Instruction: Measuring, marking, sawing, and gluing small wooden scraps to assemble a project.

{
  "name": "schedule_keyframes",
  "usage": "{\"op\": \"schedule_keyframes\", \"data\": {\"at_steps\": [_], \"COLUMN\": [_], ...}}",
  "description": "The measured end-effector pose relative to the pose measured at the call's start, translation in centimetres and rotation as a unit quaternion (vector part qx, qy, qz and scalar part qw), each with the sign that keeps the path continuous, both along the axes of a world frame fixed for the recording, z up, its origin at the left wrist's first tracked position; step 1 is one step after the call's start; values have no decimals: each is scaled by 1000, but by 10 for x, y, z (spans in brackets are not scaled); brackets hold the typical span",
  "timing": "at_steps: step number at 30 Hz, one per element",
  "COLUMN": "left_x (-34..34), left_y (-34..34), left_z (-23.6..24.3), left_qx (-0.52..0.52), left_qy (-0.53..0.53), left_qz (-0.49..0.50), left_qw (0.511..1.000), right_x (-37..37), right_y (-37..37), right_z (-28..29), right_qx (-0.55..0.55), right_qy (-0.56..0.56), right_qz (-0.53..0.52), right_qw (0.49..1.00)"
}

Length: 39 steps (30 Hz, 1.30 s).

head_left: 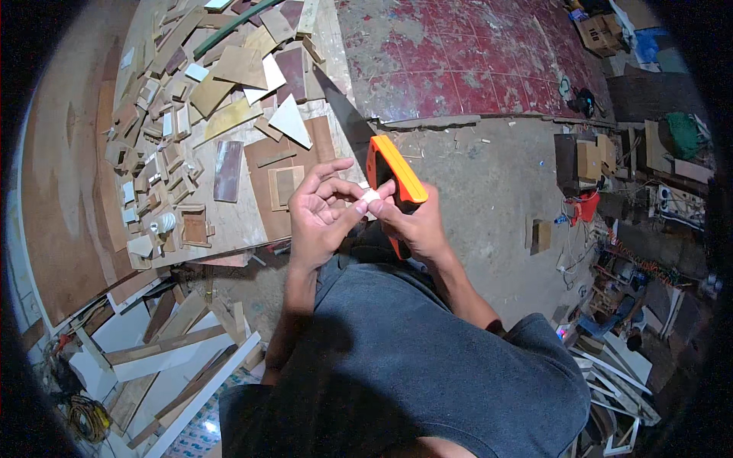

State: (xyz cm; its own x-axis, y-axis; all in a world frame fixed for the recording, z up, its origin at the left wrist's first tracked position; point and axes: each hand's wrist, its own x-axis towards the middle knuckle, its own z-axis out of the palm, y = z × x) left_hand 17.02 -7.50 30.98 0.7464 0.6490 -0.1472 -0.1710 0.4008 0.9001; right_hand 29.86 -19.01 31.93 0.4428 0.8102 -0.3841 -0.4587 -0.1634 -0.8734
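Pinches a small white piece (pixel 371 196) at the middle of the view, in front of the waist, with thumb and fingertip of the left hand (pixel 317 217). Spreads the other left fingers, half curled. Touches the same piece with thumb and fingertip of the right hand (pixel 418 227), and grasps with this hand also a handsaw (pixel 400 169) by its orange and black handle. Cannot tell exactly how the lower right fingers close, being hidden behind the handle. Points the saw blade away from the body and to the left, toward the edge of a worktable (pixel 229 233).

Has on this table, to the left, many wooden offcuts, a white triangular offcut (pixel 290 124), a long green strip (pixel 233 30) and a white spiral bulb (pixel 163 223). Wears a dark grey shirt (pixel 450 359). Stands beside grey concrete floor (pixel 489 191), with red floor tiles (pixel 466 61) farther ahead and a pile of boards (pixel 172 347) at lower left.
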Motion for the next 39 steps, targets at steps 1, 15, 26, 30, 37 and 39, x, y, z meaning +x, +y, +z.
{"op": "schedule_keyframes", "data": {"at_steps": [1, 15, 26, 30, 37, 39], "left_x": [-2, -24, -21, -14, 9, 12], "left_y": [2, 24, 22, 17, 5, 13], "left_z": [-1, 5, -8, -15, -13, -28], "left_qx": [-3, -11, 12, 59, 39, -3], "left_qy": [0, 27, 29, 1, -1, 111], "left_qz": [-2, -29, -77, -61, 12, -3], "left_qw": [1000, 999, 997, 996, 999, 994], "right_x": [-3, -24, -26, -39, -39, -33], "right_y": [1, 11, 10, 8, 2, -2], "right_z": [2, -5, -1, -6, -27, -38], "right_qx": [3, 4, 0, 19, -26, -36], "right_qy": [-2, -70, 54, 75, 29, 40], "right_qz": [3, -26, -59, -97, -162, -183], "right_qw": [1000, 997, 997, 992, 986, 982]}}
